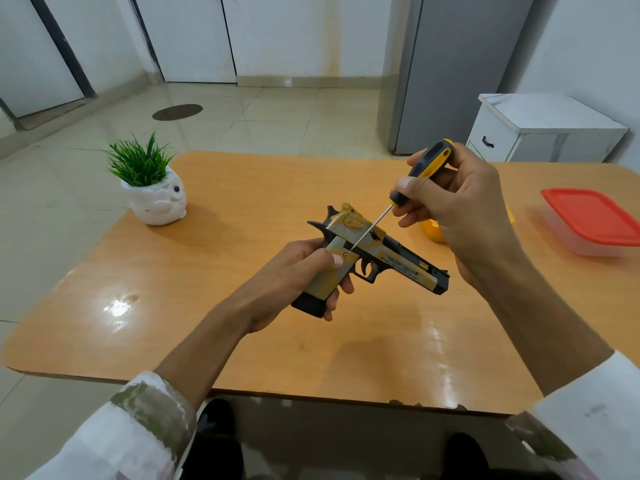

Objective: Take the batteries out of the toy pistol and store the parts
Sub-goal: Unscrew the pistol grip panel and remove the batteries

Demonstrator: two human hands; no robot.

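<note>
Centrally, above the table [242, 341], the toy pistol [374, 252] is gripped at its handle by the left hand [298, 271], muzzle pointed right. The screwdriver [412, 185] is pinched in the raised right hand [460, 202], its tip set against the grip panel.

Head-worn wide-angle view, looking forward and down

The camera is riding on the person's head and pointing down over the wooden table [346, 358], sitting near enough that the left hand [294, 271] and right hand [460, 209] are filling mid-frame; tiled floor [277, 116] and far wall [294, 29] are showing beyond, bowing at the edges.
</note>
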